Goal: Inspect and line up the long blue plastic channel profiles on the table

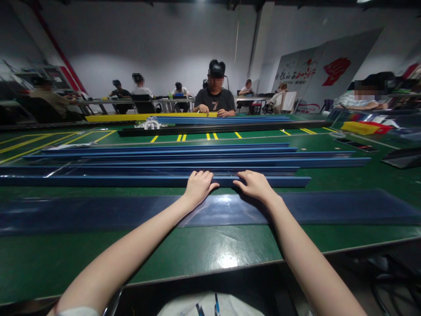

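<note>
Both my arms reach forward over the green table. My left hand wraps over the nearest long blue channel strip, thumb on the near side and fingertips hidden behind it. A little to the right, my right hand grips the same strip, with its thumb pointing left. The strip lies sideways across the table and runs out of view at the left. Between it and me lies a long clear bluish plastic sheet, flat under my wrists. Beyond the strip rest several more blue channel strips, roughly parallel.
A co-worker sits across the table with hands on a yellow strip. A black strip and a crumpled clear bag lie in front. At right are a phone and a yellow tray. The green table ends close to me.
</note>
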The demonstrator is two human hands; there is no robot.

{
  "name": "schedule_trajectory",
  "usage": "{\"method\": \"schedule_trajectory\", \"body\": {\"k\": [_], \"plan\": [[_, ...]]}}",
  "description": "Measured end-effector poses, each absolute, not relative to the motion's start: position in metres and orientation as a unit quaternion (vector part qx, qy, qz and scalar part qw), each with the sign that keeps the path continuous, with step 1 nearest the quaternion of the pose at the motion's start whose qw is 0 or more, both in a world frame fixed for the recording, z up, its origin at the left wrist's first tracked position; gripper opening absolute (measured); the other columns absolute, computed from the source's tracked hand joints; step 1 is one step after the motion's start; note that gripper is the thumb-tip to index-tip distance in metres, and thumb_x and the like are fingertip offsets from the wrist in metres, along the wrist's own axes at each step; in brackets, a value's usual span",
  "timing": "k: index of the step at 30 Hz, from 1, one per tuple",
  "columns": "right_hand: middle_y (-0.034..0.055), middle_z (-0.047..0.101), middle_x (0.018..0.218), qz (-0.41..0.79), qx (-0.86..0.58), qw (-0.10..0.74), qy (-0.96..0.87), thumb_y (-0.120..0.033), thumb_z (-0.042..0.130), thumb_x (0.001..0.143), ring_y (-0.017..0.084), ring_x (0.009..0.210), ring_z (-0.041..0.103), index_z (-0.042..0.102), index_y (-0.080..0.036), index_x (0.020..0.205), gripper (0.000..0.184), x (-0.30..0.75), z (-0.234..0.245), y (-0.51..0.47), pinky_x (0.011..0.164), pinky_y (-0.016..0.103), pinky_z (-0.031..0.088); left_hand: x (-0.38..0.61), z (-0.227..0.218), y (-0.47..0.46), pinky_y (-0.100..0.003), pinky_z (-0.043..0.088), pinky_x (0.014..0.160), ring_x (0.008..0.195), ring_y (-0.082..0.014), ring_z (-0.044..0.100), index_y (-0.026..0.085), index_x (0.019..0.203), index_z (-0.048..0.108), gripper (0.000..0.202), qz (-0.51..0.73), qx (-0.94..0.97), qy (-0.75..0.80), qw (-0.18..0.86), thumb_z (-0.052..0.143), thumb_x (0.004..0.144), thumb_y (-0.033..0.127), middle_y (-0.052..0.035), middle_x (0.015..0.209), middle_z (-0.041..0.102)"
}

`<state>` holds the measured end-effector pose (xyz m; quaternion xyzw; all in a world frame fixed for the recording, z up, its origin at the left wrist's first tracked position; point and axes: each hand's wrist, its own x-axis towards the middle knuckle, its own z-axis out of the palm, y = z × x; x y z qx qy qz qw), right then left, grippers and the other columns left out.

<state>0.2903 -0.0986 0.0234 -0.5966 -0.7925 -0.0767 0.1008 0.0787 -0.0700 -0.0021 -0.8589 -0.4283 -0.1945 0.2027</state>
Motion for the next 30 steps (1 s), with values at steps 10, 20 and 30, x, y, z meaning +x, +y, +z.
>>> {"method": "schedule_trajectory", "body": {"k": [10,20,30], "plan": [[0.0064,0.066,0.1,-0.065,-0.586,0.108,-0.8,-0.037,0.043,0.086,0.019,0.091,0.06,0.062,-0.02,0.097,0.028,0.2907,0.0224,-0.0977,0.071,0.025,0.038,0.0786,-0.002,-0.0703,-0.031,0.029,0.068,0.08,-0.0204,0.055,0.016,0.085,0.056,0.033,-0.189,-0.858,-0.431,0.205,0.048,0.084,0.048,-0.0044,0.085,0.064],[0.0059,0.066,0.105,-0.044,-0.583,0.132,-0.801,-0.034,0.045,0.086,0.018,0.097,0.059,0.063,-0.021,0.101,0.026,0.2921,0.0201,-0.0967,0.076,0.025,0.04,0.0788,-0.0003,-0.0708,-0.031,0.029,0.067,0.079,-0.0203,0.055,0.016,0.085,0.056,0.032,-0.186,-0.859,-0.432,0.202,0.049,0.084,0.048,-0.0051,0.083,0.064],[0.0059,0.062,0.116,-0.03,-0.571,0.16,-0.805,-0.032,0.045,0.085,0.018,0.106,0.056,0.06,-0.02,0.111,0.032,0.2917,0.0206,-0.0973,0.084,0.026,0.041,0.0789,-0.0006,-0.0702,-0.032,0.03,0.068,0.081,-0.0205,0.055,0.016,0.086,0.056,0.032,-0.179,-0.861,-0.435,0.194,0.048,0.084,0.048,-0.0049,0.084,0.064]]}}
